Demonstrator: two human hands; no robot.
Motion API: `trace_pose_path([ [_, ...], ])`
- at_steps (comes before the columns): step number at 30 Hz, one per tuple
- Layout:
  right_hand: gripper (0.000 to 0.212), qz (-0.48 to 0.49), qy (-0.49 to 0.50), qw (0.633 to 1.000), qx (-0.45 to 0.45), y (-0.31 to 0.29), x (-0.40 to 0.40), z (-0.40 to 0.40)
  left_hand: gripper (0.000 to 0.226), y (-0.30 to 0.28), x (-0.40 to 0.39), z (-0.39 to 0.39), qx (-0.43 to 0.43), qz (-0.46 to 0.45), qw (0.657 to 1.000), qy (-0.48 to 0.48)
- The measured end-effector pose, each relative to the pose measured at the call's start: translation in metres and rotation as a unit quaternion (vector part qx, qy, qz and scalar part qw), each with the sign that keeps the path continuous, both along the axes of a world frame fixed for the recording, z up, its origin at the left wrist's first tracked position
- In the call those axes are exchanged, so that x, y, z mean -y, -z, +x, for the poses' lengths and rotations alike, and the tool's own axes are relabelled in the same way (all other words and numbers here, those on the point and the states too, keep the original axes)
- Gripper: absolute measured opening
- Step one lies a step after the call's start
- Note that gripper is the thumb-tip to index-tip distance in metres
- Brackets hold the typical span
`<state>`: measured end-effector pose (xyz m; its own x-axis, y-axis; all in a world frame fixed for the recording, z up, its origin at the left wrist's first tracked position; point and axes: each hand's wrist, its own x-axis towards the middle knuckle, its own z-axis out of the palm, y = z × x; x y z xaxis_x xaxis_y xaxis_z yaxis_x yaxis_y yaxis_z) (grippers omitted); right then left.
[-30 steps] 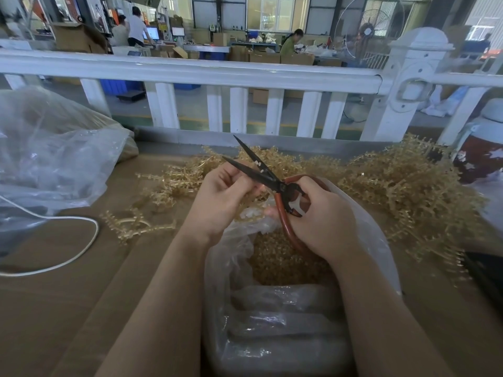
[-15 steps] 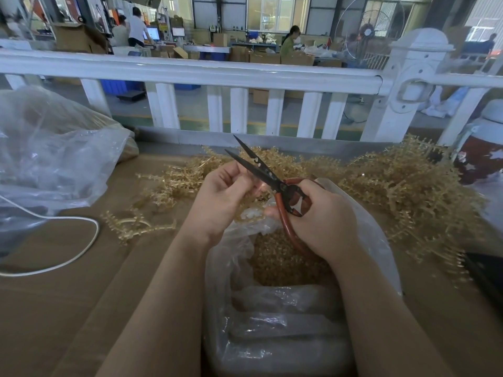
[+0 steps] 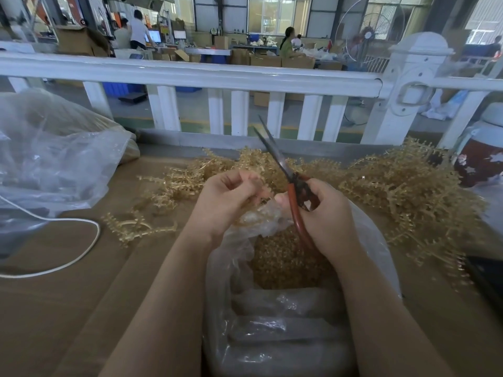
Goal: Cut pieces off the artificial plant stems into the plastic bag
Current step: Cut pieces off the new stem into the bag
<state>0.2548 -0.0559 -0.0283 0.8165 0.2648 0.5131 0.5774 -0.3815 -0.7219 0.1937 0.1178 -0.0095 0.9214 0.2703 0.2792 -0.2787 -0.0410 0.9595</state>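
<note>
My right hand (image 3: 325,219) grips red-handled scissors (image 3: 292,183), blades slightly apart and pointing up and away, clear of my left hand. My left hand (image 3: 227,202) pinches a small golden plant stem piece (image 3: 262,198) in its curled fingers just above the mouth of the clear plastic bag (image 3: 375,240). Inside the bag lies a heap of cut golden pieces (image 3: 283,262). A pile of golden artificial plant stems (image 3: 402,191) spreads across the table behind and to the right of the bag.
A loose stem (image 3: 136,227) lies left of the bag on the brown table (image 3: 54,308). A large clear bag (image 3: 49,159) and a white cable (image 3: 81,254) sit at left. A white railing (image 3: 190,74) runs along the back; a red patterned jar (image 3: 481,161) stands at right.
The scissors have swung upward and to the right, away from my left hand. My left hand's fingers have curled over the stem piece near the bag's mouth.
</note>
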Motion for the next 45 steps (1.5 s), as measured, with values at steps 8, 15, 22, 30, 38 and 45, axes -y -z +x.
trace_pose_path([
  [8,0.006,0.039,-0.079,0.991,-0.099,-0.007,-0.004,-0.002,0.004,0.002,0.004,0.002,-0.023,-0.034,0.998,0.057],
  [15,0.018,0.054,-0.097,0.989,-0.101,-0.01,-0.004,-0.003,0.005,0.0,0.008,0.001,0.02,0.013,1.0,0.016],
  [22,0.019,0.035,-0.097,0.99,-0.094,-0.01,-0.005,-0.004,0.002,0.002,0.011,0.003,0.024,0.095,0.994,-0.045],
  [30,0.026,0.024,-0.108,0.99,-0.091,-0.011,-0.005,-0.006,0.01,0.006,0.009,0.0,0.019,0.182,0.98,-0.077],
  [38,0.021,0.026,-0.101,0.99,-0.095,-0.009,-0.004,-0.005,0.013,0.006,0.008,0.002,0.038,0.131,0.989,-0.056],
  [45,0.023,0.048,-0.076,0.992,-0.093,-0.005,-0.003,-0.001,0.01,0.006,0.001,0.004,0.06,0.004,0.997,-0.038],
])
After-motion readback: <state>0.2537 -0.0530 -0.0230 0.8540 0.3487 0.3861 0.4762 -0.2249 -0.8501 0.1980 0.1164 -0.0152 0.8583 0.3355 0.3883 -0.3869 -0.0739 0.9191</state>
